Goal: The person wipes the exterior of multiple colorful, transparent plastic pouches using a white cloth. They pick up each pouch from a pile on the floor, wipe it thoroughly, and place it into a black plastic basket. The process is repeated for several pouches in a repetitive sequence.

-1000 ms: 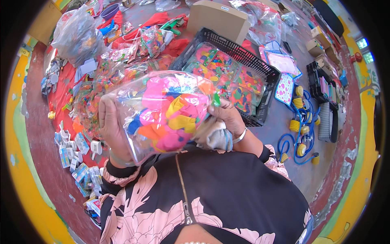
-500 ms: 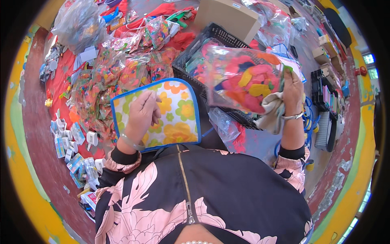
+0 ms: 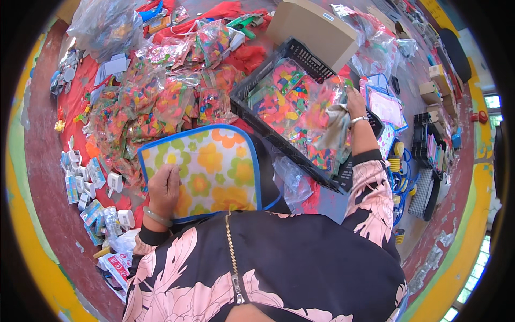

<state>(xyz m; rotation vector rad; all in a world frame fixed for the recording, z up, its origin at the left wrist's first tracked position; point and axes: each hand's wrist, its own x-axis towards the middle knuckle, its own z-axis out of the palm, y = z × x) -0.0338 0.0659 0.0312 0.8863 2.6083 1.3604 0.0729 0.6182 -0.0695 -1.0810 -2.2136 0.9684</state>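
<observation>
My right hand point(image 3: 355, 102) reaches over the black plastic crate point(image 3: 268, 131), closed on the upper edge of a clear bag of colourful, limp balloons point(image 3: 327, 99). A greyish-white cloth point(image 3: 333, 127) hangs from the same hand. Several similar clear bags point(image 3: 279, 104) lie inside the crate, and the held bag's lower part blends in with them. My left hand point(image 3: 163, 188) is curled into a fist above the flowered mat point(image 3: 199, 185) with blue edging on my lap. Whether anything is inside that fist is hidden.
Beyond the mat lies a heap of clear bags of colourful pieces point(image 3: 155, 102) on red sheeting. Behind the crate stands a cardboard box point(image 3: 314, 29). White plastic devices point(image 3: 115, 183) lie at left; a dark crate point(image 3: 426, 142) and blue cords point(image 3: 399, 188) are at right.
My right hand has brought the bag and cloth leftward and down over the crate. My left hand has drawn back toward me and left, to the mat's near left edge.
</observation>
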